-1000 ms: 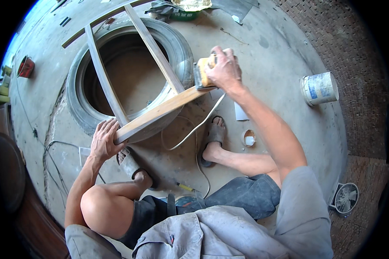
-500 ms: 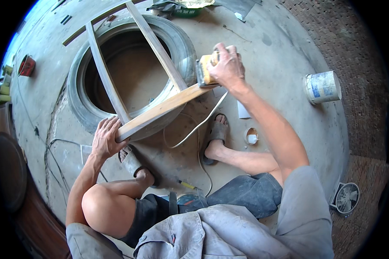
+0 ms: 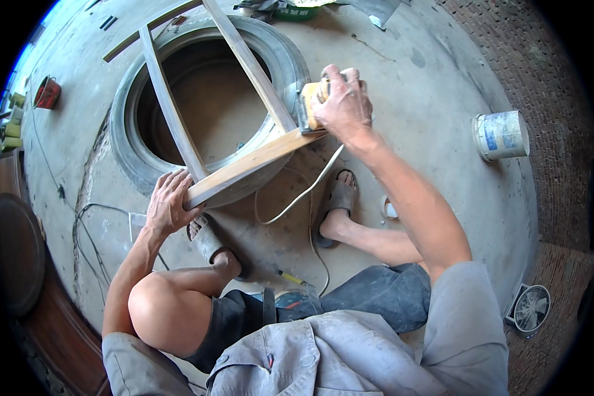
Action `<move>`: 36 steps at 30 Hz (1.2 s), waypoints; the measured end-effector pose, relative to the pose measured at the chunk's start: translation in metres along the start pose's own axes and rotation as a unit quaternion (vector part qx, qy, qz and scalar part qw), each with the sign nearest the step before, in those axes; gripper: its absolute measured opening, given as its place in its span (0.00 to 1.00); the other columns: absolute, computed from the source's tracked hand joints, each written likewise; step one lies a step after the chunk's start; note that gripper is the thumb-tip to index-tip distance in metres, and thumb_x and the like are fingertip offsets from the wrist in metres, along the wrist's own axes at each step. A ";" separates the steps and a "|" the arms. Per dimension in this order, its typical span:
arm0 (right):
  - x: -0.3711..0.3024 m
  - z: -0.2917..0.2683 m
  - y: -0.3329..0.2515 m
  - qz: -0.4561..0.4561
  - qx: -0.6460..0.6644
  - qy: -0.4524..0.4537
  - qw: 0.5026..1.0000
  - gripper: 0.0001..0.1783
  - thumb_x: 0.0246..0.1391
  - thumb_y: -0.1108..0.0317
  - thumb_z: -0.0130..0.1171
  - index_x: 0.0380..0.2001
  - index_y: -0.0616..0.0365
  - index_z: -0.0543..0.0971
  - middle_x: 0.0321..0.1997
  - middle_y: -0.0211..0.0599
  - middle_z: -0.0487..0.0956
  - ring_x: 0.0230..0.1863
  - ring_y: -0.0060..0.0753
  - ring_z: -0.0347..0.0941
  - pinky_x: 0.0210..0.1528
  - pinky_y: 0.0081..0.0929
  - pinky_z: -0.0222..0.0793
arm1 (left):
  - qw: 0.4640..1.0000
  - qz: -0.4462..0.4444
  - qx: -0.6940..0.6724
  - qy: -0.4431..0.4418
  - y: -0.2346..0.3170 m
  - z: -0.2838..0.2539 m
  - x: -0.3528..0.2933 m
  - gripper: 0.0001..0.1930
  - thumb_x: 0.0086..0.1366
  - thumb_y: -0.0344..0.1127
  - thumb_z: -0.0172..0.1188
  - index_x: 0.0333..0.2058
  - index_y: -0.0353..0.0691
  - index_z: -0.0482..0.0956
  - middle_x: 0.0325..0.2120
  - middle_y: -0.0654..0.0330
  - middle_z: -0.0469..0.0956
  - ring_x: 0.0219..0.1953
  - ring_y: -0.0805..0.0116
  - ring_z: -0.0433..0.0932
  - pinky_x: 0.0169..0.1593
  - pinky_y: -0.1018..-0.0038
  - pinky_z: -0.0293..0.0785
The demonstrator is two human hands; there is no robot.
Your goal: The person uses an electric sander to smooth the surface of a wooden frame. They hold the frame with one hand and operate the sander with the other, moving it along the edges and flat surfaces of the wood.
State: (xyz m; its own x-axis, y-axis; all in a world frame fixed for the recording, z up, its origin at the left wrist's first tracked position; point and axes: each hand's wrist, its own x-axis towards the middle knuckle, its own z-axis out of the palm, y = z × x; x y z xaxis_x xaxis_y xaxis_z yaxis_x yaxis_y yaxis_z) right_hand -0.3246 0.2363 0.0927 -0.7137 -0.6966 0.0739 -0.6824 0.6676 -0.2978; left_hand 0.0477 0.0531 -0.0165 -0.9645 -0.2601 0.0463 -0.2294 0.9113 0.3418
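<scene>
Logging from the remote feed, head view only.
Right hand: my right hand (image 3: 342,104) is curled shut over a small yellow power sander (image 3: 312,100), pressing it onto the far right end of the front rail.
Left hand: my left hand (image 3: 166,204) lies mostly flat, fingers spread and bent over the near left corner of the frame; it steadies the wood rather than gripping round it.
Frame: a pale wooden frame of flat slats (image 3: 244,165), front rail running from the left hand up to the sander, two longer slats reaching away across the tyre.
Support: the frame rests on a worn grey rubber tyre (image 3: 129,155) lying flat on the concrete floor (image 3: 429,79).
Cord: a white power cord (image 3: 303,191) hangs from the sander and loops down between my feet.
Feet: both in grey sandals, the left one (image 3: 208,237) just below the left hand, the right one (image 3: 336,201) under the right forearm.
Right side: a white plastic bucket with blue label (image 3: 501,135) stands well apart from the work; a small round fan (image 3: 531,308) sits at the lower right.
Left edge: a red container (image 3: 47,92) near the rim, too small to tell more.
</scene>
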 end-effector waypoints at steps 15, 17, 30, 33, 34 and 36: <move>-0.005 0.008 -0.011 -0.034 -0.001 0.022 0.999 0.27 0.57 0.60 0.67 0.57 0.51 0.72 0.57 0.57 0.69 0.57 0.64 0.71 0.49 0.58 0.81 | 1.000 0.001 0.000 -0.004 0.001 -0.001 0.002 0.38 0.52 0.43 0.75 0.60 0.32 0.75 0.61 0.44 0.77 0.65 0.46 0.73 0.72 0.50 0.62; -0.014 0.013 -0.026 -0.058 0.006 0.005 0.998 0.27 0.58 0.59 0.67 0.57 0.53 0.72 0.57 0.57 0.68 0.57 0.61 0.71 0.47 0.54 0.83 | 1.000 0.000 0.002 -0.004 0.000 0.000 0.001 0.38 0.52 0.43 0.75 0.60 0.32 0.75 0.61 0.44 0.77 0.65 0.46 0.73 0.72 0.50 0.62; -0.021 0.012 -0.041 -0.053 0.012 -0.010 0.998 0.28 0.57 0.60 0.68 0.58 0.53 0.72 0.57 0.59 0.67 0.56 0.61 0.72 0.46 0.50 0.86 | 1.000 0.007 -0.005 0.019 0.003 -0.001 0.004 0.35 0.50 0.41 0.76 0.56 0.33 0.78 0.60 0.46 0.77 0.65 0.46 0.73 0.70 0.52 0.64; -0.030 0.020 -0.072 -0.085 0.028 -0.042 0.995 0.26 0.59 0.61 0.67 0.58 0.53 0.72 0.57 0.58 0.67 0.55 0.58 0.72 0.48 0.46 0.87 | 1.000 0.005 -0.007 0.017 0.001 0.001 0.002 0.35 0.50 0.41 0.76 0.56 0.33 0.78 0.60 0.46 0.77 0.65 0.46 0.73 0.70 0.52 0.64; -0.034 0.023 -0.078 -0.096 0.034 -0.030 0.994 0.24 0.60 0.61 0.66 0.57 0.53 0.72 0.57 0.59 0.68 0.55 0.59 0.73 0.48 0.48 0.87 | 1.000 0.004 -0.008 0.014 0.001 0.001 0.001 0.35 0.50 0.41 0.76 0.56 0.33 0.78 0.60 0.46 0.77 0.65 0.46 0.73 0.70 0.52 0.64; -0.038 0.025 -0.080 -0.128 0.040 -0.023 0.991 0.23 0.61 0.61 0.64 0.57 0.53 0.72 0.57 0.60 0.68 0.55 0.61 0.73 0.49 0.52 0.86 | 1.000 0.003 -0.007 0.015 -0.001 0.003 -0.001 0.35 0.50 0.41 0.76 0.56 0.33 0.78 0.60 0.46 0.77 0.65 0.46 0.73 0.70 0.51 0.64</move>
State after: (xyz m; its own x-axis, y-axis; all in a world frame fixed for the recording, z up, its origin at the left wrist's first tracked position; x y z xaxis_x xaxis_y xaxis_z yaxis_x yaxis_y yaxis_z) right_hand -0.2393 0.2027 0.0894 -0.5099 -0.8528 0.1128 -0.8239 0.4465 -0.3491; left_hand 0.0486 0.0528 -0.0195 -0.9615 -0.2636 0.0770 -0.2206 0.9084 0.3550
